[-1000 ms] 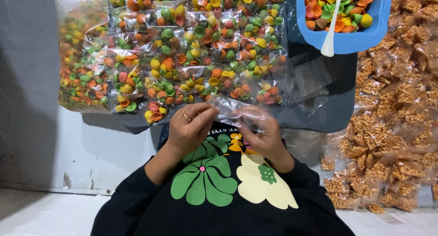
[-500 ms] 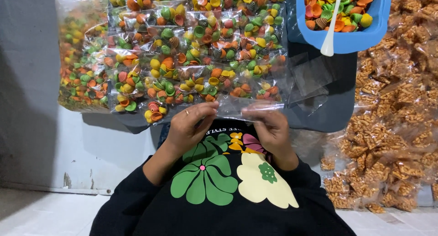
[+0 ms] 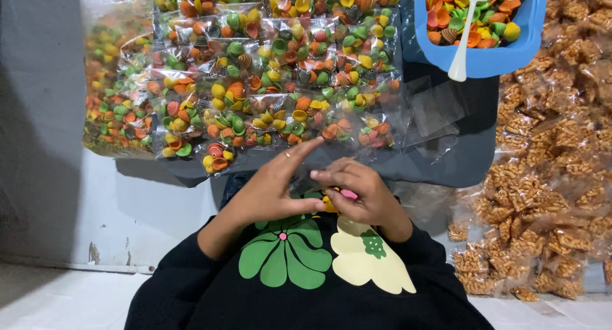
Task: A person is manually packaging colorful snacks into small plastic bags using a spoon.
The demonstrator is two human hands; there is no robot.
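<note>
Both hands meet at the lower centre of the view, above the person's black sweater [image 3: 306, 292] with its green and cream flower print. The left hand [image 3: 280, 186] is open, fingers extended and pointing up toward the packets, with a ring on one finger. The right hand [image 3: 360, 193] is curled, its fingers pinching a small clear plastic bag [image 3: 312, 183] that lies between the two hands; the left thumb touches the same bag. The bag's contents cannot be made out.

Just beyond the hands, a dark tabletop [image 3: 459, 161] carries rows of filled packets of coloured shell-shaped snacks [image 3: 274, 81]. Empty clear bags [image 3: 437, 110] lie to the right of the rows. A blue tub [image 3: 491, 59] at the upper right holds loose snacks and a white spoon [image 3: 465, 33]. Packets of orange-brown snacks [image 3: 548, 177] are piled at the right edge.
</note>
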